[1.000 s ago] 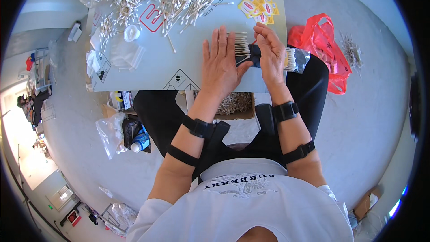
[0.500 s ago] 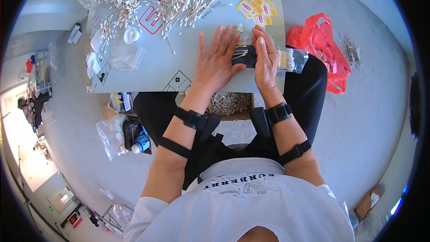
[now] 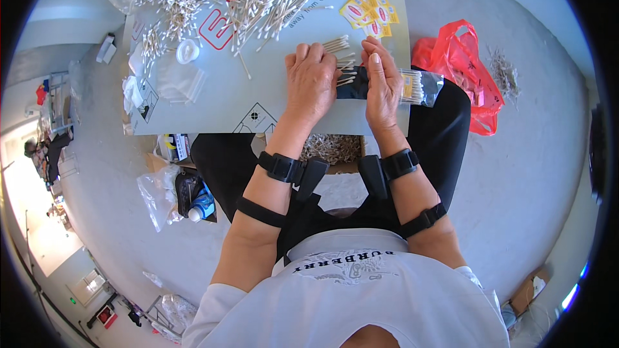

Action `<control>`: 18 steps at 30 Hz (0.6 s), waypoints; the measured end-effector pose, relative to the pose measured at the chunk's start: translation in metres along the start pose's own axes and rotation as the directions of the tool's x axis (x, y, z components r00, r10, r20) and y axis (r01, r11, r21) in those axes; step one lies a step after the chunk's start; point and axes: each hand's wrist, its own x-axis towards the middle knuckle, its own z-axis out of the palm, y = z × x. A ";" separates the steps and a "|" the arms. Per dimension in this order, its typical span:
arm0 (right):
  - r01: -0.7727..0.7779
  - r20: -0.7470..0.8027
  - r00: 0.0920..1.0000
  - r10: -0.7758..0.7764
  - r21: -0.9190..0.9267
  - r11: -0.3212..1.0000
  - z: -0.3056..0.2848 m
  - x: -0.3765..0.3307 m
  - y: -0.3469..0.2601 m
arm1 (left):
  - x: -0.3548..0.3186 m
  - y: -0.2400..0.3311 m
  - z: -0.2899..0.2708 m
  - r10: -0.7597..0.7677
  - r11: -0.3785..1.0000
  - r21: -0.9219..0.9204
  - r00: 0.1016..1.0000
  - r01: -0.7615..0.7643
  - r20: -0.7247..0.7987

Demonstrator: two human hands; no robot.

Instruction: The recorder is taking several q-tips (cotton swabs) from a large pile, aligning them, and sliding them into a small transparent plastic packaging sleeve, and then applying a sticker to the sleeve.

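Both hands are working close together, with the left hand (image 3: 308, 84) hunching over the loose swabs (image 3: 336, 45) and bending its knuckles high. The swabs are poking out from its right side in a small fan, their white tips pointing across toward the right hand (image 3: 382, 87). That's the line to be watching: the sticks are lying crosswise, left to right, those farthest from the wearer slanting a little away at their right ends. The left hand is plainly the nearer one, sitting right over them, while the right is standing just beyond their tips.

Over on that side, the right hand is holding a narrow shape, fingers close together and thumb lying alongside. What either hand is gripping underneath, I can't tell from here; the fingertips and palms are hiding it. A dark sheet (image 3: 351, 85) is bridging the gap between the hands. Just right of the right hand, a clear pack (image 3: 423, 87) is showing more swabs, also running crosswise, so both sets are sharing nearly the same direction.

Beyond the right hand, yellow cards (image 3: 369, 13) are lying in a loose cluster; beyond the left, a big pile (image 3: 271, 3) is spreading.
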 end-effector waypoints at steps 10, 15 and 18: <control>0.012 -0.004 1.000 -0.012 0.016 1.000 -0.004 0.001 0.001 | -0.021 -0.001 -0.013 0.198 0.980 -0.051 0.975 -0.194 0.101; 0.016 0.008 1.000 -0.017 0.027 0.999 -0.003 0.002 0.002 | -0.012 -0.002 -0.006 0.100 0.993 -0.069 0.994 -0.097 0.038; 0.032 0.021 0.999 -0.032 -0.020 0.999 0.001 0.005 0.001 | 0.001 -0.009 0.000 0.005 0.999 -0.048 0.997 -0.009 -0.077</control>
